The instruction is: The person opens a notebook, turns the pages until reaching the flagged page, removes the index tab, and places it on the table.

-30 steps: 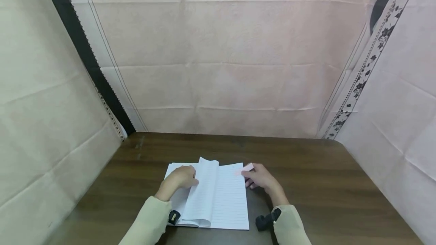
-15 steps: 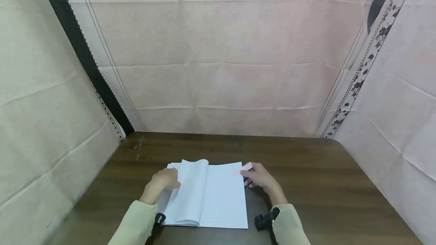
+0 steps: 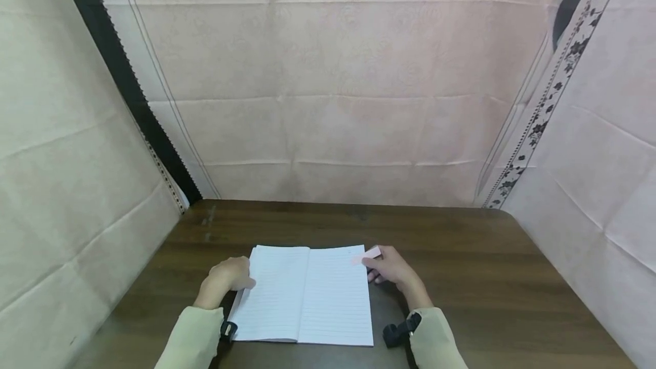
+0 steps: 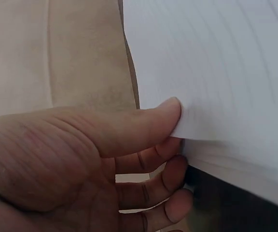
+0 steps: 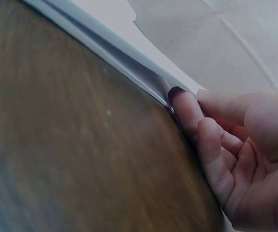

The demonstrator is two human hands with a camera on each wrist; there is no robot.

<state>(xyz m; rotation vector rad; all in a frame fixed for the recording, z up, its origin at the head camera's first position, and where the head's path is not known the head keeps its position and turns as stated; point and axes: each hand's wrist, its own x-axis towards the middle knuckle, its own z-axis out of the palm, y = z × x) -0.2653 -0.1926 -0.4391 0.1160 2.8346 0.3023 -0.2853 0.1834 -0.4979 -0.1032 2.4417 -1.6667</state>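
An open notebook [image 3: 335, 300] with white lined pages lies in front of me in the head view. At its left edge is my left hand [image 3: 228, 278]. The left wrist view shows the thumb [image 4: 165, 116] on top of the left page [image 4: 201, 63], with curled fingers [image 4: 175, 171] below at the page edges. My right hand [image 3: 392, 269] pinches the notebook's upper right edge beside a small pinkish-white slip [image 3: 373, 252]. In the right wrist view a fingertip [image 5: 185, 106] is tucked under the raised page edges [image 5: 119, 46], and the thumb is partly hidden.
The notebook rests on a dark brown wooden table [image 3: 435, 255]. Pale cloth [image 3: 328, 101] hangs behind the table and along both sides. Black wrist cameras are strapped at the left cuff [image 3: 228, 330] and the right cuff [image 3: 400, 332].
My left hand has moved left, carrying the turned page over until it lies flat on the left side. The right hand has stayed in place at the right edge.
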